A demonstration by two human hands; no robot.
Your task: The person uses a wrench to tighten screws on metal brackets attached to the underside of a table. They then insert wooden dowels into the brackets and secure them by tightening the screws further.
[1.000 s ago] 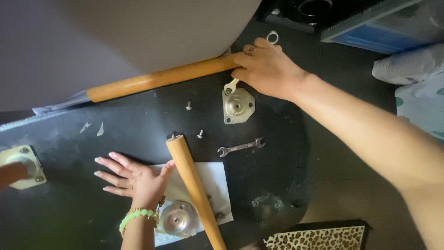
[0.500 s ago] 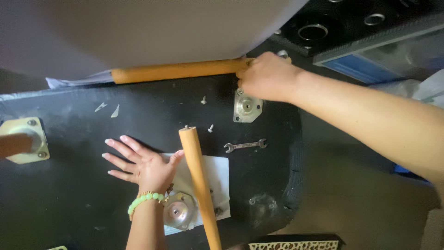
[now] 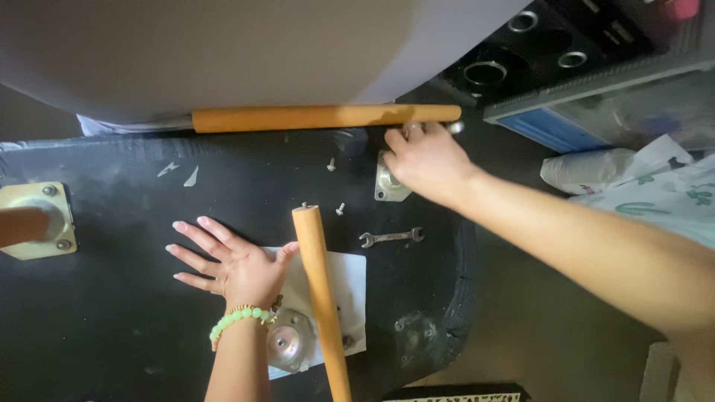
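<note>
Head view: left hand point(image 3: 237, 262) flat, splayed; right hand point(image 3: 423, 160) over metal plate point(image 3: 387, 187).

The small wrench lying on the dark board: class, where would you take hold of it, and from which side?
Grip the wrench at its thin middle shank, coming from above with fingers pinching front and back. It lies flat and crosswise, clear of the wooden leg and the right hand; its wider ends are probably harder to pinch.

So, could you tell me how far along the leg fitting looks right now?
Done: one leg already stands in its plate at the left edge, and another leg rises from the plate by the left hand, which lies flat on the black base.
In hand: the right hand is at a bare plate.
Left: a loose leg, two screws and the wrench lie unused.
</note>
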